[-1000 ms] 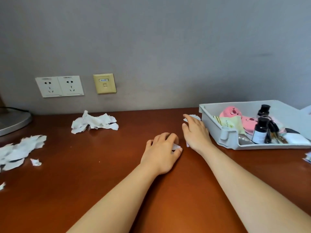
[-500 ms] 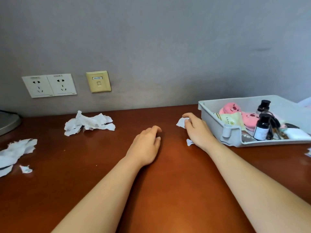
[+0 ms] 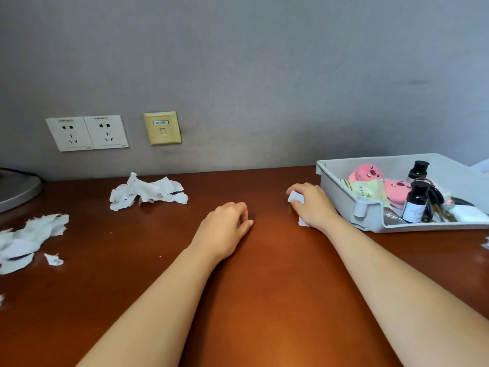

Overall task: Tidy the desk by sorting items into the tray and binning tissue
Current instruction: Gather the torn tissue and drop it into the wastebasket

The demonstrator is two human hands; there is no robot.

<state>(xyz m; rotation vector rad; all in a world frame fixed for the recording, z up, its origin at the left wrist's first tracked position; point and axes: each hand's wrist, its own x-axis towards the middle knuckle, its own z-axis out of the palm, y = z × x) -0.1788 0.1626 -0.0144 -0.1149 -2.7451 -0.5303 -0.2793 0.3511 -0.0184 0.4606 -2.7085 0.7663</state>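
1. Head view, what has changed: the right hand, which lay flat a second ago beside the near left corner of the tray, now has its fingers curled round a white tissue scrap and pinches it just left of that corner.
2. The left hand has drawn away from the right one and now sits further left of the tray, knuckles up and fingers tucked under.
3. What this means: in my judgement the scrap nearest the tray is gathered and ready for the bin. No bin is in view.
4. A smaller tissue bit lies on the desk at the heel of the right hand, just left of the tray.
5. A crumpled tissue heap lies well left of the tray by the wall, and a torn tissue pile with a loose shred lies further left still. The binning is barely begun.
6. The tray holds pink plush toys, two dark bottles and keys, so the sorting looks largely done.
7. Hard to make out: whether the left hand holds the scrap it covered a second ago I cannot tell, since its fingertips are turned under.
8. Cut off: the tray's right end, a white shred in front of it at the frame edge, and part of the torn tissue pile.
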